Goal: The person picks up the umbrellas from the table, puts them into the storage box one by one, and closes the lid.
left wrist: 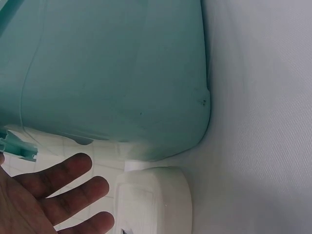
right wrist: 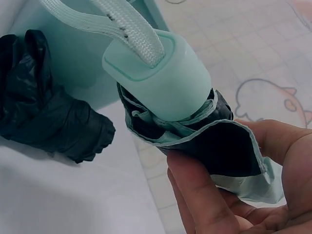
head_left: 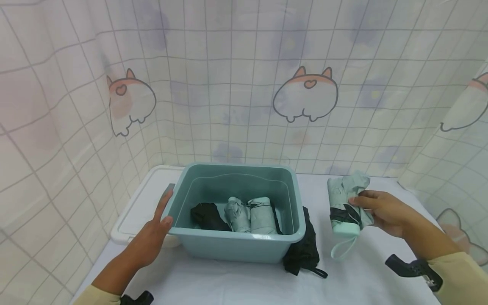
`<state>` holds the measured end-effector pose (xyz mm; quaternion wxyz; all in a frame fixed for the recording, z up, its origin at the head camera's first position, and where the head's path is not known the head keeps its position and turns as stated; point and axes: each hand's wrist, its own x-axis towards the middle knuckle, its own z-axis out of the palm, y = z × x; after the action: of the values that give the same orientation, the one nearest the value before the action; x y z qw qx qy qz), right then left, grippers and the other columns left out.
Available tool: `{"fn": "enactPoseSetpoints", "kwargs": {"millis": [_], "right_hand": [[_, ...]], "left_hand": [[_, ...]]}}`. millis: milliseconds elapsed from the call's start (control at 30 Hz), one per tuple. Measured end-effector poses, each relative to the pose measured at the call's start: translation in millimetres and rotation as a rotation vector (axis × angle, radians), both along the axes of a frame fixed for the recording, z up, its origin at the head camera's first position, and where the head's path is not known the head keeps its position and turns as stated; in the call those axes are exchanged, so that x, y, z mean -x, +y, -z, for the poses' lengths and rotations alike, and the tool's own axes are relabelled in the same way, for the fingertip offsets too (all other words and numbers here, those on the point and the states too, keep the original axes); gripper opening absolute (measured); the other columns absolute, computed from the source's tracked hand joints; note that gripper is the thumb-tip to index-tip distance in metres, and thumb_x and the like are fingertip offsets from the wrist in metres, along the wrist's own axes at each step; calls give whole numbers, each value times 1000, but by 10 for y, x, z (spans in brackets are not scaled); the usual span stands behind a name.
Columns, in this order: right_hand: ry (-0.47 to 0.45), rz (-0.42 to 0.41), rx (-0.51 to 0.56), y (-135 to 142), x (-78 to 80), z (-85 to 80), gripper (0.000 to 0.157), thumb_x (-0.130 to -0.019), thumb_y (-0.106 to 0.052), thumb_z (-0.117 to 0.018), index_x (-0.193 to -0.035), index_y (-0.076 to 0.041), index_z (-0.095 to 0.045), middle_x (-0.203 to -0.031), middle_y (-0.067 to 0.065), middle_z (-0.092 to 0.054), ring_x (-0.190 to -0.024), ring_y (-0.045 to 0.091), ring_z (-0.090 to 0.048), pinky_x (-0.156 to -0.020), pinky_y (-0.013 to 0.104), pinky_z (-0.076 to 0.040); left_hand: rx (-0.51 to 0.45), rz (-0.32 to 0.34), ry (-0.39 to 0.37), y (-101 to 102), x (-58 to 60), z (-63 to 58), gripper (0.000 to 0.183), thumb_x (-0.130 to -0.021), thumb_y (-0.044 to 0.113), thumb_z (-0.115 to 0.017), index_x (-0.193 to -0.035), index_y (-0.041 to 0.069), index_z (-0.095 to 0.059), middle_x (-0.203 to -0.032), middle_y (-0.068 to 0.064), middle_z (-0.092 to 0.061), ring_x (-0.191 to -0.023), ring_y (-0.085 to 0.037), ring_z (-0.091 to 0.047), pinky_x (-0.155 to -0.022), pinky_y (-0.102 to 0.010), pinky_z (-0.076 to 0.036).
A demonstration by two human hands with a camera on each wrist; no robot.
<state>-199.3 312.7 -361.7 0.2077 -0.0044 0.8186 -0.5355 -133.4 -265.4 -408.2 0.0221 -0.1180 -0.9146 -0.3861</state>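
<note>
My right hand [head_left: 385, 212] grips a folded pale green compact umbrella [head_left: 337, 190] over the table, to the right of a teal plastic bin [head_left: 236, 250]. In the right wrist view its mint handle [right wrist: 165, 78] points toward the camera, a wrist strap [right wrist: 87, 22] looping from the end. My left hand [head_left: 148, 239] is at the bin's left side, fingers extended near the rim. Inside the bin lie a black folded bundle [head_left: 207, 215] and two pale green folded umbrellas, one on the left [head_left: 237, 215] and one on the right [head_left: 263, 216].
A black folded umbrella [head_left: 306, 243] with a strap lies on the white tabletop [head_left: 228, 281], against the bin's right side. Behind and left of the bin is a white lid [head_left: 139, 199]. A patterned curtain [head_left: 236, 97] surrounds the table at the back and sides.
</note>
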Motion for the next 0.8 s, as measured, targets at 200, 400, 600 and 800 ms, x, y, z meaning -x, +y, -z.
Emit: {"fn": "enactPoseSetpoints", "kwargs": {"millis": [200, 400, 600, 800], "right_hand": [[26, -16, 10, -24, 6, -84, 87, -106, -36, -59, -157, 14, -9, -149, 27, -41, -121, 29, -55, -103, 46, -48], [64, -28, 13, -83, 9, -180, 81, -106, -36, -57, -157, 12, -15, -141, 22, -47, -117, 26, -55, -99, 36, -50], [83, -48, 40, -150, -2, -293, 78, -107, -35, -56, -156, 12, -16, -141, 23, -46, -117, 26, -55, -94, 28, -49], [119, -50, 36, -220, 1, -385, 77, -107, -35, -57, -156, 11, -20, -139, 21, -49, -117, 26, -56, -93, 26, -49]], "left_hand": [[1, 1, -8, -4, -2, 1, 61, -113, 39, -27, -164, 40, 7, -154, -30, -35, -130, -55, -46, -95, -77, -37], [9, -12, -27, -4, -1, -14, 61, -112, 40, -26, -164, 39, 7, -155, -30, -35, -131, -55, -46, -95, -77, -38], [8, -14, -32, 2, 0, -17, 61, -112, 40, -27, -163, 43, 8, -155, -30, -34, -131, -55, -46, -95, -77, -37], [8, -17, -28, 2, 2, -15, 62, -112, 41, -26, -163, 41, 8, -156, -30, -33, -131, -55, -45, -95, -78, -37]]}}
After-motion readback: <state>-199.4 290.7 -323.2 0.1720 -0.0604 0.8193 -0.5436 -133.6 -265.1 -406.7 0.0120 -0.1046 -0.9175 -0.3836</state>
